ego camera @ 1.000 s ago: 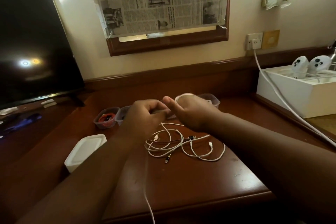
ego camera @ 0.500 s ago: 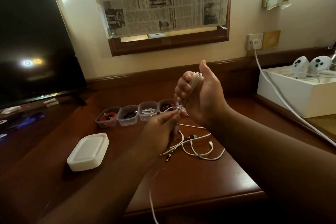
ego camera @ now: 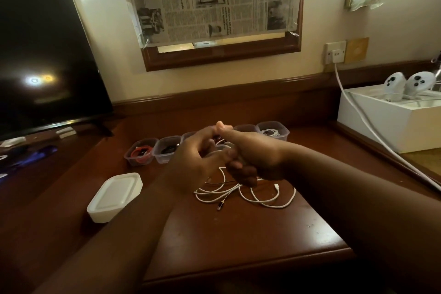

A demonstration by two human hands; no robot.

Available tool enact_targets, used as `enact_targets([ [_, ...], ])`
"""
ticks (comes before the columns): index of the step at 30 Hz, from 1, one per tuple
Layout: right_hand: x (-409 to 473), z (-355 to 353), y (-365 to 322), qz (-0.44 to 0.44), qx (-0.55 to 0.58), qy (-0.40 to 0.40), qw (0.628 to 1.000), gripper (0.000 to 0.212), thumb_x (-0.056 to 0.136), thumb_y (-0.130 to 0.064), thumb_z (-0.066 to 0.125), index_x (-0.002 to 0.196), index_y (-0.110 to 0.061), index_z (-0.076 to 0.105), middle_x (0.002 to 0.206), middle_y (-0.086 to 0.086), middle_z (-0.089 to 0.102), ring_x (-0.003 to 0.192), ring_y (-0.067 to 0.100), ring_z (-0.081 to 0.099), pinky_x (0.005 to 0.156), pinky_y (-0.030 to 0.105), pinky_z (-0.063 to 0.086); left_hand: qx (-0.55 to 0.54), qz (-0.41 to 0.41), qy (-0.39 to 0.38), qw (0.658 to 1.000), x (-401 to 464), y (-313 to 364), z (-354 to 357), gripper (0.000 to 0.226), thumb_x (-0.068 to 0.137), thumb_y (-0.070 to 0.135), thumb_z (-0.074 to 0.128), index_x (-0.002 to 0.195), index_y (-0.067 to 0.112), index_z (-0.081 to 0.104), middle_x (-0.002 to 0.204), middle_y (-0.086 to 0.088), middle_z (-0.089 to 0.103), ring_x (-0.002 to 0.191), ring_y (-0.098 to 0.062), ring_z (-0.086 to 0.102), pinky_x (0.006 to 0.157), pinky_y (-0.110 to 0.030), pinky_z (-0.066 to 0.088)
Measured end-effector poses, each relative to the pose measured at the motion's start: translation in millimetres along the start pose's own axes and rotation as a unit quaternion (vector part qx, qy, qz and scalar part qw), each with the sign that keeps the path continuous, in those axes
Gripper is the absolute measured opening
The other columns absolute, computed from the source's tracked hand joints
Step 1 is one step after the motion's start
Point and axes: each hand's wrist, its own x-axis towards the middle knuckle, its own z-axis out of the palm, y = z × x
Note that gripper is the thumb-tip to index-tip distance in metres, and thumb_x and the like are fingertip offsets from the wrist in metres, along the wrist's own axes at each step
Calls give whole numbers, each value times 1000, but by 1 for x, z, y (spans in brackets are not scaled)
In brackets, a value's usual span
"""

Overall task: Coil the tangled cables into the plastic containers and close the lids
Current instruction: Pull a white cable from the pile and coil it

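Note:
My right hand (ego camera: 253,157) and my left hand (ego camera: 198,157) meet above the wooden desk, both curled round a white cable (ego camera: 220,150) that shows between them. Below them a loose tangle of white cables (ego camera: 262,198) and one dark-tipped cable (ego camera: 223,203) lies on the desk. Behind the hands stands a row of small clear plastic containers: one holds a red cable (ego camera: 140,151), another a black cable (ego camera: 167,149), the rightmost a white coil (ego camera: 273,131). Those in the middle are partly hidden by my hands.
A stack of white lids (ego camera: 114,197) sits at the left front. A dark TV screen (ego camera: 43,55) fills the left. A white box (ego camera: 391,122) with two white controllers stands at the right; a white power cord (ego camera: 358,114) runs down from the wall socket.
My right hand has dropped from its raised position down to the desk level. My left hand has risen to meet it, and the two now close together on the white cable.

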Motion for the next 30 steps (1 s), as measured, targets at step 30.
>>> enact_targets([
  [30, 143, -62, 117, -106, -262, 279, 918, 35, 106, -34, 32, 102, -11, 58, 90, 6, 63, 82, 21, 59, 76, 44, 48, -267, -300, 145, 904, 92, -127, 55, 33, 84, 52, 70, 79, 21, 80, 93, -8, 76, 102, -32, 69, 95, -53, 53],
])
